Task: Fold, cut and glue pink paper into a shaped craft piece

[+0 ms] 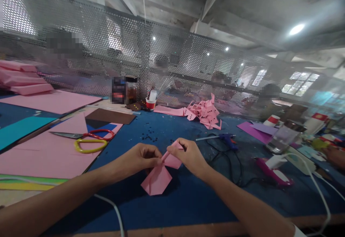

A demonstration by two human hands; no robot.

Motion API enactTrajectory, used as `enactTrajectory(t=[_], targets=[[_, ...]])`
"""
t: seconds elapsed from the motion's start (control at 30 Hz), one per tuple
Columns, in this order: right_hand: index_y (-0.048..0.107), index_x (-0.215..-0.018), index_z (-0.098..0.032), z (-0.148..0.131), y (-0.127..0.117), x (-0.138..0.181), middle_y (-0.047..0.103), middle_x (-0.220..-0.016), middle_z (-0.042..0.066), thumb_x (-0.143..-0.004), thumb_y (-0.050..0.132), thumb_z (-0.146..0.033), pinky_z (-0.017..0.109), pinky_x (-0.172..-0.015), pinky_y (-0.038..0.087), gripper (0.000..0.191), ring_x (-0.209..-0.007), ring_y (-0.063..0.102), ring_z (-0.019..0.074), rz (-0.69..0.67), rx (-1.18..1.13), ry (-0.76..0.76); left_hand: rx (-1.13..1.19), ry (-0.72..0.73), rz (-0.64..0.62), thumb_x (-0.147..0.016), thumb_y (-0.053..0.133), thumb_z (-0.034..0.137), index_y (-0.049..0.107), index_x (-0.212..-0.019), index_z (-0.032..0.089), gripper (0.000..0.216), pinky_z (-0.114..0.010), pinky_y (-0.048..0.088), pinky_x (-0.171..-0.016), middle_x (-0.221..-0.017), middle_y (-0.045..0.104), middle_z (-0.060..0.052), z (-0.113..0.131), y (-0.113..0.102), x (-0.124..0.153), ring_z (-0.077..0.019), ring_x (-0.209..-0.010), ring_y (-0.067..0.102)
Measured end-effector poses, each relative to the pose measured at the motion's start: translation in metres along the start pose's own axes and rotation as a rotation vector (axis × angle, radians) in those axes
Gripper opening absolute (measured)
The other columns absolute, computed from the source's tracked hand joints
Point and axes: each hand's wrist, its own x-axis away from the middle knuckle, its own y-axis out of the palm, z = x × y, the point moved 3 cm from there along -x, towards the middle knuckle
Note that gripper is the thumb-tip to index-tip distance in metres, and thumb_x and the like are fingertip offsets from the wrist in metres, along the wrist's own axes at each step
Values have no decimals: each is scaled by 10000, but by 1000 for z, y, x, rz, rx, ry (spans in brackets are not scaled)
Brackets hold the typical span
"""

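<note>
A folded pink paper bow (157,182) is held up over the blue table, its two flared ends meeting at a narrow middle. My left hand (142,158) pinches it near that middle, thumb and fingers together. The fingers of my right hand (188,154) are closed on its upper right part and cover some of the paper. Just beyond my hands, small dark bits (149,134) are scattered on the table. Scissors (94,140) with red and yellow handles lie on pink paper sheets (54,158) to the left.
Further back sits a pile of cut pink paper pieces (203,113) with dark dots. A blue glue gun (229,140), a pink glue gun (273,172) and a clear jar (285,136) are at right, with cables around them. Behind the table rises a perforated metal screen (178,50).
</note>
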Motion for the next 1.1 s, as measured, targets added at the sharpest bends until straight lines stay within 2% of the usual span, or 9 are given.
enactTrajectory(t=[0.13,0.23,0.3,0.43,0.77,0.9,1.03,1.1], targets=[[600,-704,-176,-3,-1,1,466,-652,-43,-878,647,-431,235,-572,323,313,-636,421,114,7,11,-1,-12,-6,13,-824,718,441,690,-811,146,296,-206,384,-583,-683,603,28,3,1,1,-105,-625,505],[556,-697,-178,-4,-2,0,436,-672,-35,-963,514,-489,246,-576,305,411,-641,398,113,-18,-21,-34,14,-16,37,-816,725,458,687,-825,144,316,-212,387,-587,-692,610,27,5,0,2,-109,-630,513],[489,-663,-185,-2,-4,-1,383,-662,-36,-985,462,-512,256,-560,270,460,-631,357,112,15,-6,-52,31,-7,66,-815,727,461,684,-828,144,321,-215,396,-606,-701,613,28,7,-2,2,-110,-642,520],[367,-628,-202,4,-7,-3,289,-654,-41,-975,479,-518,271,-540,210,483,-617,286,108,91,66,-70,31,4,90,-792,750,445,677,-798,135,319,-214,386,-620,-700,612,27,8,-3,1,-106,-649,516],[263,-664,-226,8,-8,-3,224,-670,-40,-984,462,-470,278,-541,183,449,-618,225,110,118,13,-56,15,8,110,-782,743,444,663,-757,141,315,-220,372,-612,-672,592,35,12,-3,1,-105,-633,500],[316,-653,-218,4,-7,-2,265,-659,-42,-988,464,-474,272,-541,204,447,-617,261,114,121,24,-87,14,7,100,-792,739,446,668,-789,142,312,-217,377,-616,-688,602,34,10,-3,1,-105,-643,511],[559,-731,-186,-1,-5,-2,505,-724,-18,-967,520,-467,243,-618,344,369,-692,452,129,69,-1,-88,-29,18,84,-817,715,434,673,-790,143,295,-215,376,-612,-696,608,30,10,-1,2,-106,-650,515],[640,-802,-178,-1,-4,-2,572,-761,-8,-950,554,-445,240,-653,380,318,-726,500,137,41,4,-79,-47,19,67,-825,706,422,672,-786,144,283,-214,366,-596,-693,612,28,10,1,2,-105,-642,510]])
